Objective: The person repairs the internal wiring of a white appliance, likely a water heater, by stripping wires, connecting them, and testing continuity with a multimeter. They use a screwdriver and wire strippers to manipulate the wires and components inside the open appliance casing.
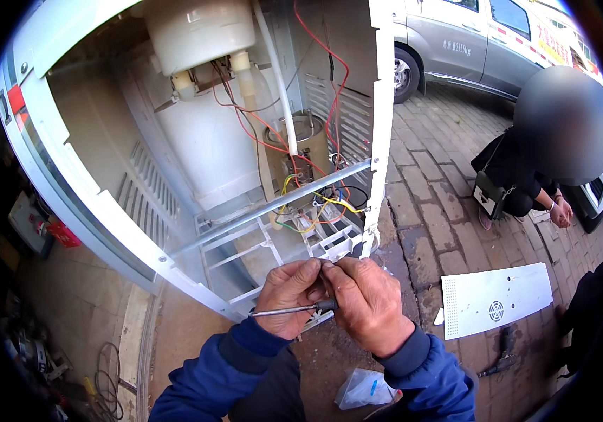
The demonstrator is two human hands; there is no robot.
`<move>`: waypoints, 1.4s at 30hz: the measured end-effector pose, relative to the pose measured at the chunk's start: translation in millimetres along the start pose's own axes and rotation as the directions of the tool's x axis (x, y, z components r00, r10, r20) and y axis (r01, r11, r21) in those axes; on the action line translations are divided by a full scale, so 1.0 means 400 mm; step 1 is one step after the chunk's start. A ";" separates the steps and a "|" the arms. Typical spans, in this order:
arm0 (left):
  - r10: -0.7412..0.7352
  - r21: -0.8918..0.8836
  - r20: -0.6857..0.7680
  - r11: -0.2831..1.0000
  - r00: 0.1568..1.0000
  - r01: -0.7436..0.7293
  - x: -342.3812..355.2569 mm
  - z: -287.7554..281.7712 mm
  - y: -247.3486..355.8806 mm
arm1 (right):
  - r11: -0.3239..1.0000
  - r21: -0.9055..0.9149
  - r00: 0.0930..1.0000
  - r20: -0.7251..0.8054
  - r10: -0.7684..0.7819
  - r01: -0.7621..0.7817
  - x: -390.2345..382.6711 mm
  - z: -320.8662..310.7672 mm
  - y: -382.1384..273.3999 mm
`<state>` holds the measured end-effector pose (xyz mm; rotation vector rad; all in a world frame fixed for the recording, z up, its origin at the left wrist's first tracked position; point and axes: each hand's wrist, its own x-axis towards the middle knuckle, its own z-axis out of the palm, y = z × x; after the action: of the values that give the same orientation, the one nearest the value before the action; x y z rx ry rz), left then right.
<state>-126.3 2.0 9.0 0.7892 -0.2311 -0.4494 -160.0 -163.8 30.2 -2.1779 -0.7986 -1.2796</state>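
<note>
A thin grey metal rod with a dark handle (pixel 291 310) sits between the two hands, its shaft pointing to 9 o'clock over the left palm. The right hand (pixel 372 306) has its grip closed around the handle. The left hand (pixel 286 292) bends its fingers, tips meeting the right's; what its grip holds, I cannot tell. From the hands, an open white metal cabinet (pixel 381 105) with red and yellow wiring stands toward 11 o'clock, a clear plastic bag (pixel 363 390) at 5, a white perforated metal panel (pixel 470 302) at 3, and a crouching person in black (pixel 526 188) at 2.
</note>
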 end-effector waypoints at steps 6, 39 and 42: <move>0.015 -0.006 0.033 1.000 0.999 -0.015 -0.013 0.036 0.011 | 0.999 -0.034 0.999 -0.035 -0.026 0.025 -0.003 -0.012 0.003; 0.171 -0.063 -0.262 0.979 0.950 -0.194 0.190 0.040 0.009 | 0.612 0.600 0.721 -0.082 0.688 -0.515 0.003 -0.019 0.083; 0.239 -0.025 -0.265 0.967 0.934 -0.255 0.193 0.049 0.004 | 0.610 0.593 0.721 -0.070 0.689 -0.526 -0.003 -0.017 0.089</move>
<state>-64.7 -45.9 26.1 0.7407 -0.0693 -0.1109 -139.9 -193.9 28.3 -1.5260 -0.1808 -0.8376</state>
